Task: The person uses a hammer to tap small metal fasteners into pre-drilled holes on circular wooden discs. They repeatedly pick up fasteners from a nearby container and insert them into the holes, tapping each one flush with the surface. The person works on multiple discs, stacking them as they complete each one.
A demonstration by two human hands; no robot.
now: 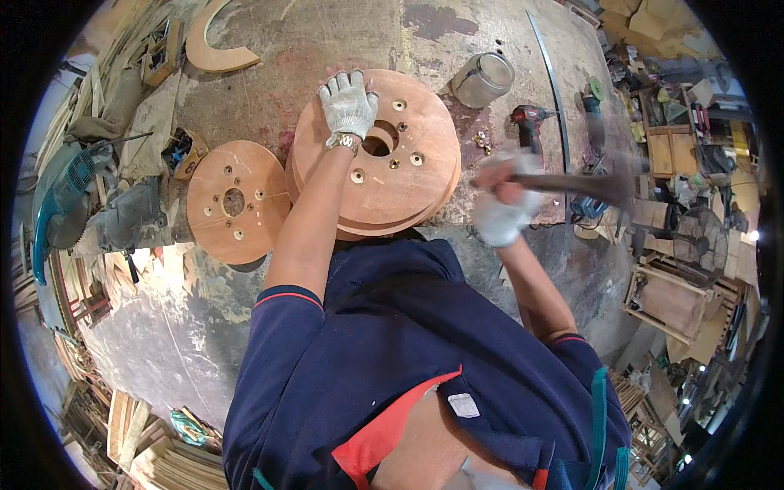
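Observation:
My left hand (349, 108), in a pale knit work glove, lies flat on the top of a stack of round wooden discs (429, 122), its fingers apart. The top disc has a large centre hole with several small holes around it, some with brass-coloured metal in them. My right hand (500, 214), gloved too, is closed around the handle of a hammer (572, 185). Hand and hammer are smeared by motion, to the right of the stack and apart from it. A smaller wooden disc (211, 180) with similar holes lies left of the stack.
Small brass-coloured fittings (482, 140) lie loose beside the stack, near a jar (483, 80) and a cordless drill (532, 118). A long metal straightedge (550, 65) runs along the right. A curved wooden piece (214, 54) lies at the far left; a teal power saw (69, 184) stands left.

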